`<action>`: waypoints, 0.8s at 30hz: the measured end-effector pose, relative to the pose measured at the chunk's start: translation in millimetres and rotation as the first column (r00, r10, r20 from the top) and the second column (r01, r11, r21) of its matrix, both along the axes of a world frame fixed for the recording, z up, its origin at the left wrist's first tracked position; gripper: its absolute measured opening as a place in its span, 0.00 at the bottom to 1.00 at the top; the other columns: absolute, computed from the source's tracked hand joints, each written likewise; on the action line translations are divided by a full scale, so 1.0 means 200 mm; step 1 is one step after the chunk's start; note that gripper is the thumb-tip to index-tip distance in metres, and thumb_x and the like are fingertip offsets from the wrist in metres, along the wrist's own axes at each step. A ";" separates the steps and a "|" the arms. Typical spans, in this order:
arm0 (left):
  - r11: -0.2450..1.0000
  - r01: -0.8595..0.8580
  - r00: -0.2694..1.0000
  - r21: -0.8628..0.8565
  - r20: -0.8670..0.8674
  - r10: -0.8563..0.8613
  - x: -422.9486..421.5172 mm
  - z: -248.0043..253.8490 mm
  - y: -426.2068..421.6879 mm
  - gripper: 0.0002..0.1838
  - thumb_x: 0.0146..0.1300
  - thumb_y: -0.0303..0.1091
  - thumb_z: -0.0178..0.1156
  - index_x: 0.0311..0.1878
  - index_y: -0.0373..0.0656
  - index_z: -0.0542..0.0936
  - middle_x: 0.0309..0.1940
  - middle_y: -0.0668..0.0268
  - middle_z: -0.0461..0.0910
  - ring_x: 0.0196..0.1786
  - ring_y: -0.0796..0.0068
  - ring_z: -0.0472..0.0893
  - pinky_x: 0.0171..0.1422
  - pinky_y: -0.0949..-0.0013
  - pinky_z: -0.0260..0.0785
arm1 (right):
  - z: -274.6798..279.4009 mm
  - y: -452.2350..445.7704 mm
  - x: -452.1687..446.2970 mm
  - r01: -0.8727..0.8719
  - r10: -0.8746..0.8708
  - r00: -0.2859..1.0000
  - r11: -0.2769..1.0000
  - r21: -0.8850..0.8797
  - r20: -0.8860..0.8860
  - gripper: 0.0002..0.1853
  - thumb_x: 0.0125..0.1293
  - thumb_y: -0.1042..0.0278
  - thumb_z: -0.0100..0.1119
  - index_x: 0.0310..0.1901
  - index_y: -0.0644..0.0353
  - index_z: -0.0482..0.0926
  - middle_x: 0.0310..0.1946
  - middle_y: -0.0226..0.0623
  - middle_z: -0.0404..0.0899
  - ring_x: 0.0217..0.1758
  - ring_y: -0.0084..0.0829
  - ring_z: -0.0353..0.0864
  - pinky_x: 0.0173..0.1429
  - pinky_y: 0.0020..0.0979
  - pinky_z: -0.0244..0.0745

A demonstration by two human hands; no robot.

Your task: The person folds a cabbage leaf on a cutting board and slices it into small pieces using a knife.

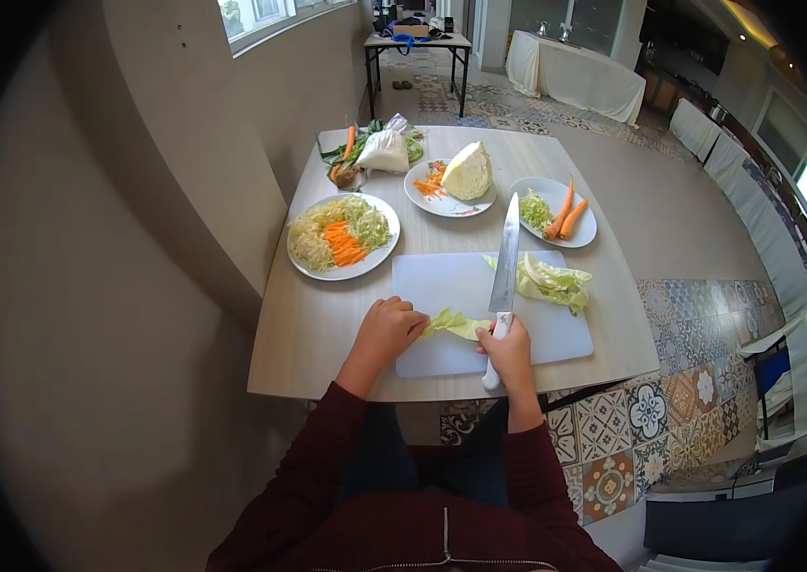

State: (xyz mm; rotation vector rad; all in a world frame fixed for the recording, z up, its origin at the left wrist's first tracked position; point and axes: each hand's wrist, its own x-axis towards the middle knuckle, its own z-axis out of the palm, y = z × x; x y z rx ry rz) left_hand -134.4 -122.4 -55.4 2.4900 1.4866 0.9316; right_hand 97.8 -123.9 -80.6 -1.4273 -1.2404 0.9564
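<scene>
A white-handled knife (506, 257) is in my right hand (508, 351), its blade pointing away from me over the white cutting board (432, 276). A pale green cabbage leaf (456, 324) lies on the board between my hands. My left hand (389, 327) has its fingers curled and closed on the leaf's left end. The leaf's right end meets my right fingers beside the knife handle. More cabbage leaves (552, 284) sit in a loose pile on the board's right side, to the right of the blade.
Beyond the board stand a plate (302, 267) of shredded cabbage and carrot strips, a plate (465, 212) with a cabbage wedge (468, 172), and a plate (582, 238) with two carrots (564, 214). A plastic bag (384, 151) and vegetables lie at the far left. A wall (137, 286) runs along the left.
</scene>
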 end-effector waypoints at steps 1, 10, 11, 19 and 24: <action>1.000 0.008 1.000 0.023 0.018 -0.008 0.00 -0.01 0.01 0.06 0.58 0.35 0.69 0.35 0.44 0.87 0.26 0.63 0.80 0.34 0.62 0.79 0.43 0.59 0.71 | 0.01 0.01 0.00 -0.008 0.008 1.000 1.000 0.010 0.007 0.12 0.58 0.73 0.69 0.36 0.67 0.73 0.27 0.39 0.81 0.25 0.31 0.87 0.30 0.30 0.81; 0.933 -0.139 0.866 -0.332 0.417 0.278 0.16 0.01 -0.08 0.08 0.63 0.32 0.67 0.38 0.36 0.87 0.27 0.56 0.85 0.28 0.68 0.84 0.37 0.67 0.76 | 0.16 0.22 0.02 0.003 -0.098 0.951 0.952 0.307 0.292 0.11 0.58 0.69 0.69 0.36 0.64 0.76 0.28 0.43 0.84 0.31 0.40 0.88 0.39 0.38 0.80; 0.913 -0.156 0.838 -0.376 0.440 0.324 0.18 0.01 -0.08 0.09 0.63 0.33 0.67 0.39 0.36 0.87 0.27 0.56 0.86 0.28 0.71 0.84 0.36 0.68 0.76 | 0.15 0.23 0.02 -0.002 -0.138 0.931 0.924 0.383 0.337 0.11 0.58 0.69 0.69 0.36 0.65 0.76 0.28 0.43 0.84 0.31 0.40 0.88 0.39 0.37 0.80; 0.797 0.042 0.694 -0.603 0.591 0.411 0.24 0.00 -0.07 0.12 0.65 0.33 0.66 0.43 0.31 0.86 0.26 0.61 0.86 0.25 0.79 0.83 0.31 0.75 0.75 | 0.14 -0.04 -0.06 -0.108 0.108 0.994 0.993 -0.046 0.004 0.16 0.62 0.62 0.71 0.33 0.66 0.76 0.26 0.39 0.84 0.26 0.24 0.85 0.32 0.27 0.79; 0.781 0.137 0.678 -0.609 0.633 0.374 0.25 -0.05 -0.07 0.13 0.66 0.34 0.65 0.44 0.31 0.85 0.28 0.62 0.86 0.25 0.80 0.82 0.32 0.75 0.75 | 0.04 -0.06 -0.08 -0.178 0.173 0.982 0.981 -0.070 -0.079 0.15 0.61 0.64 0.72 0.34 0.66 0.76 0.25 0.37 0.83 0.27 0.23 0.84 0.32 0.26 0.78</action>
